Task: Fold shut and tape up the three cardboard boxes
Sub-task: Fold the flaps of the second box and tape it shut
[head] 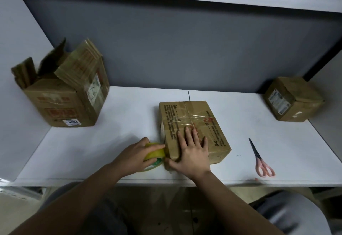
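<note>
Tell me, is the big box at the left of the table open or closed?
Open. The left box has its top flaps standing up and apart, not folded down flat over the top.

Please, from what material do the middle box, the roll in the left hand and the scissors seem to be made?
Middle box: brown cardboard, matte, with printed text and glossy strips that look like clear tape. Roll in the left hand: seemingly plastic packing tape, yellowish and shiny. Scissors: dark blades, probably metal; pink handles, likely plastic.
</note>
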Demonstrator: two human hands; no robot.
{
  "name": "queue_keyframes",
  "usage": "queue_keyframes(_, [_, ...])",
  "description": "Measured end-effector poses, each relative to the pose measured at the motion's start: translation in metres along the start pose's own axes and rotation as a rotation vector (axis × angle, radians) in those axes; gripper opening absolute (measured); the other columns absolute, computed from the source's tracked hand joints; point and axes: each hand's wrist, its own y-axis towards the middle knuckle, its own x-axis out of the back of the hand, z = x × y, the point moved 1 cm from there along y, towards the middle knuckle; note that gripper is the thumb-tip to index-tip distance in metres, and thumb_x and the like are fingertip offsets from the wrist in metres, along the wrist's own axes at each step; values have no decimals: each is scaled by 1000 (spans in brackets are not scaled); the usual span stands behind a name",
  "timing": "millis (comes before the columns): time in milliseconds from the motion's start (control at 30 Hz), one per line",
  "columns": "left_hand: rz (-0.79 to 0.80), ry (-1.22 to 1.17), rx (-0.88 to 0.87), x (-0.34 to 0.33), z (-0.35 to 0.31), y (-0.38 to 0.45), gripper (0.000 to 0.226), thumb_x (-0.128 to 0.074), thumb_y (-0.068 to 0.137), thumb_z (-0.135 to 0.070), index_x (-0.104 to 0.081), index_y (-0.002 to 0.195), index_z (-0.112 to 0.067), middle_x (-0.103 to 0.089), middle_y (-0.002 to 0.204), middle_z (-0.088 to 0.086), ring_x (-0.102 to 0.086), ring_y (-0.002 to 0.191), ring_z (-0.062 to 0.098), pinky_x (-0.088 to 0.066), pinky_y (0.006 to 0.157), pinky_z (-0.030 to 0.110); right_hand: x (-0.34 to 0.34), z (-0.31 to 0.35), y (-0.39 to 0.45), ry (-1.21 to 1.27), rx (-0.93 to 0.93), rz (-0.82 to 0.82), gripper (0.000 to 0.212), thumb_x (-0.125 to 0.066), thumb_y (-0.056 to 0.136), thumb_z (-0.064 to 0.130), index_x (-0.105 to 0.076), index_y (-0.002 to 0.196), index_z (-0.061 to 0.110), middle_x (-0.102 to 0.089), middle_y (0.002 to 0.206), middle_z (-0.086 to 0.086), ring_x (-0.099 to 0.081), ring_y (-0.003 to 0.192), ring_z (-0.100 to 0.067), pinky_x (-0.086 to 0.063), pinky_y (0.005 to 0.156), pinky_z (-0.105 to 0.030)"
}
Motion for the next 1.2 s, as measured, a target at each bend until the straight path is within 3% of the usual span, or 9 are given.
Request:
queue_keyframes(167, [-116,-4,-51,46,-15,3,59,-54,89,-49,-26,141,-52,-42,107,-7,-48,88,8,-41,69,16,26,-6,-3,186,-79,-92,99,-30,74,82,-10,154,27,-4,162,-2,0,149,-21,-10,117,-53])
queue_keyframes(267, [-265,-112,-72,86,-29,3,70,-68,79,-48,-32,139,-48,-53,121,-9,-56,101,14,-47,77,24,43,-9,-12,425,-131,-115,93,-40,77,78,-12,153,33,-4,162,6,-1,149,-12,-12,119,-50])
queue_keyframes(367, [-382,-77,-156,116,-50,8,70,-73,73,-49,-41,135,-42,-56,124,-10,-54,107,12,-43,81,23,54,-16,-21,811,-201,-152,80,-44,80,71,-25,150,37,-23,157,10,-18,145,-11,-20,118,-41])
queue_keyframes(467, [-357,4,-186,129,-64,14,68,-72,72,-52,-44,133,-39,-57,121,-8,-53,107,14,-46,84,27,56,-39,-26,1130,-315,-266,51,-39,97,50,-33,146,36,-41,148,6,-37,138,-16,-31,109,-30])
queue_keyframes(600, [-341,55,-180,127,-80,25,55,-71,73,-55,-55,122,-36,-57,113,-10,-58,97,15,-47,75,25,46,-54,-31,1100,-269,-99,77,-38,80,70,-22,149,39,-25,156,9,-22,144,-11,-18,120,-40])
queue_keyframes(733, [-372,51,-195,130,-83,32,52,-76,71,-50,-61,117,-30,-59,109,-7,-58,95,16,-47,74,26,47,-51,-30,984,-256,-72,108,-44,60,93,-16,151,41,-18,159,8,-17,146,-17,-20,118,-49])
queue_keyframes(833, [-385,11,-204,129,-86,32,50,-79,70,-46,-64,114,-28,-61,106,-6,-59,94,16,-46,74,24,44,-59,-34,885,-181,-73,118,-49,52,94,-14,151,42,-15,159,9,-15,146,-15,-21,118,-48])
queue_keyframes(1100, [-422,36,-259,136,-143,61,44,-73,72,-51,-63,112,-35,-60,105,-12,-59,95,14,-46,73,26,42,-99,-46,1034,-161,-109,98,-57,63,84,-19,145,49,-26,152,19,-27,140,-4,-28,116,-38])
queue_keyframes(1200, [-424,78,-247,136,-171,80,45,-69,73,-55,-61,114,-36,-59,110,-12,-57,101,15,-39,73,25,59,-114,-51,929,-82,-229,90,-59,71,76,-17,145,48,-24,148,30,-24,136,11,-29,111,-21])
